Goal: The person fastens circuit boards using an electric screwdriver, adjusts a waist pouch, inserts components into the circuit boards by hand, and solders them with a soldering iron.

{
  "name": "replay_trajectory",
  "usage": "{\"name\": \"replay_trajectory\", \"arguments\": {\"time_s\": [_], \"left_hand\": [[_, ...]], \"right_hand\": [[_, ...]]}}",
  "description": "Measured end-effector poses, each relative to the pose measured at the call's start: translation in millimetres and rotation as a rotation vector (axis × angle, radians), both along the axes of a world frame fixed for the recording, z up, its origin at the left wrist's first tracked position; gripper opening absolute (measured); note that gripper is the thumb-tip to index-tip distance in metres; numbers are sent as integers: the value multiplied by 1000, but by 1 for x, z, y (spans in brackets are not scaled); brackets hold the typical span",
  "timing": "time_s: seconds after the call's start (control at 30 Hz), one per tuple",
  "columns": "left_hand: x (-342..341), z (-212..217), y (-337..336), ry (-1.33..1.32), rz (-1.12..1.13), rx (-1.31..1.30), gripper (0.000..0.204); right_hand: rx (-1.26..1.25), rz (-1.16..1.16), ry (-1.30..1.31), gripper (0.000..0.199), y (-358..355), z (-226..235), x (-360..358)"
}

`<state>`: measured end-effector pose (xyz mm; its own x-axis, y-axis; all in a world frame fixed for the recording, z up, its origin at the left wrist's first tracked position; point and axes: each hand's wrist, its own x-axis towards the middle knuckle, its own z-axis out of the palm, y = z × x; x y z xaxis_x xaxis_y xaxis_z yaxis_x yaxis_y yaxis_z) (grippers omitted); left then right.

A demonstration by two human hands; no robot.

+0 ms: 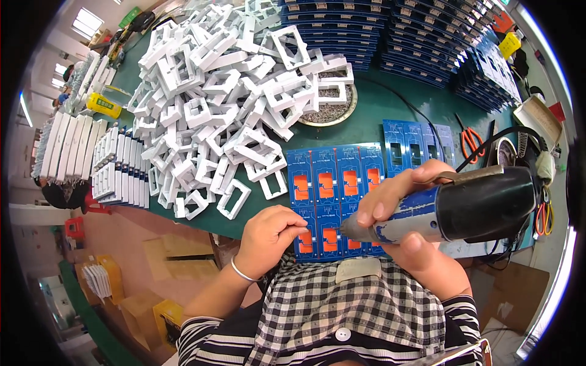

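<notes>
My right hand (394,194) is wrapped around a power screwdriver (464,210) with a grey nose, a blue middle and a black rear. Its tip points left, over the lower row of a blue circuit board panel (312,160). Orange rectangles show in the panel's cutouts. At the panel's lower left edge is my left hand (265,235), its thumb and fingers pinched together; whatever may be between them is hidden. A large heap of white plastic frames (207,110) lies to the left and beyond the panel. The screwdriver and right hand cover part of the panel.
Behind the panel stands a round bowl (353,105) of small metal screws. Another blue panel (395,129) lies to the right, near orange-handled scissors (470,143). Tall stacks of blue boards (332,27) line the back. Rows of white units (119,161) stand left. A black cable (406,100) crosses the green table.
</notes>
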<state>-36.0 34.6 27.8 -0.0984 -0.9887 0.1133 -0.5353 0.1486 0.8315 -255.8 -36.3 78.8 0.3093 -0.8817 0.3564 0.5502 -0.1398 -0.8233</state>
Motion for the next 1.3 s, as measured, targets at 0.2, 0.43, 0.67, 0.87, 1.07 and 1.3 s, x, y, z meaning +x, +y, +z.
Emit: {"name": "replay_trajectory", "arguments": {"time_s": [0.2, 0.43, 0.67, 0.87, 1.07, 1.3], "left_hand": [[-5, -9, -4, -253, -65, -235, 13], [-6, -17, -6, -304, -29, -170, 12], [-8, -17, -8, -288, -26, -127, 11], [-6, -11, -13, -418, -56, -155, 12], [-4, -12, -17, -387, -106, -155, 16], [-3, -17, -16, -384, -106, -188, 20]], "right_hand": [[51, 45, 5, 65, 2, -1, 0], [113, 110, 61, 63, 3, 2, -1], [-47, 128, 81, 65, -4, -6, 2], [-118, 151, 68, 64, -10, -2, 9], [-337, 159, 170, 63, -23, -5, 18], [-367, 142, 285, 64, -23, -7, 26]]}}
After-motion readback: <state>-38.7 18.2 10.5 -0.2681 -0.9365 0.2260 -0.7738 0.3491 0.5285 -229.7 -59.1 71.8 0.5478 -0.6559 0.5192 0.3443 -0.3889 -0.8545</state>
